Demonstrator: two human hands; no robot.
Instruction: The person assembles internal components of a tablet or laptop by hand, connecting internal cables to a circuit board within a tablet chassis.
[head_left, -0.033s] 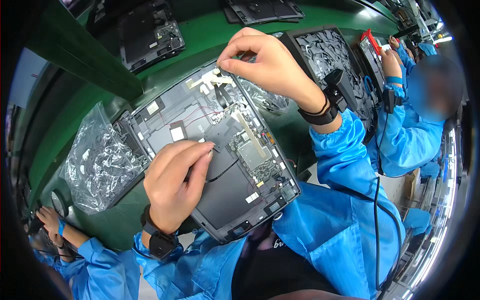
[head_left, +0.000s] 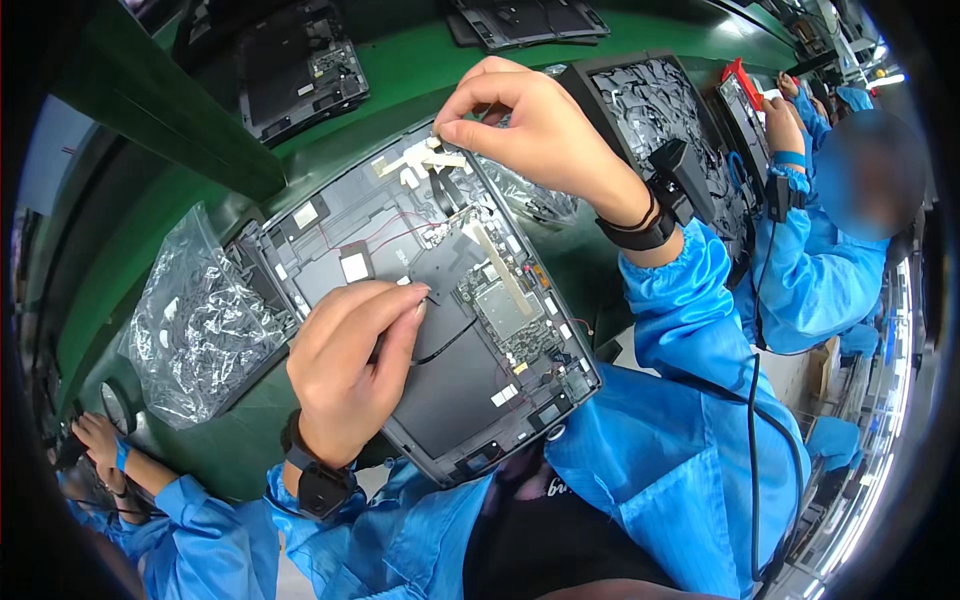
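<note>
An opened flat dark casing [head_left: 450, 400], like a laptop or tablet body, lies tilted on the table before me. Inside it are a circuit board [head_left: 505, 310], thin red wires [head_left: 400, 222] and pale tape strips [head_left: 400, 160]. Over its left middle, my left hand [head_left: 345, 350] pinches thumb against forefinger. A thin black cable [head_left: 447, 345] runs from the board side into that hand, and a short dark end pokes out at the fingertips. My right hand [head_left: 535, 125] is closed in a pinch at the far edge, just above the tape; what it grips is too small to make out.
Left of the casing, a clear plastic bag [head_left: 190, 330] of dark parts rests on a tray. A dark box [head_left: 650, 110] of black parts stands beyond my right wrist. Other casings [head_left: 300, 75] lie at the back on the green table [head_left: 405, 85]. Co-workers [head_left: 830, 270] sit on both sides.
</note>
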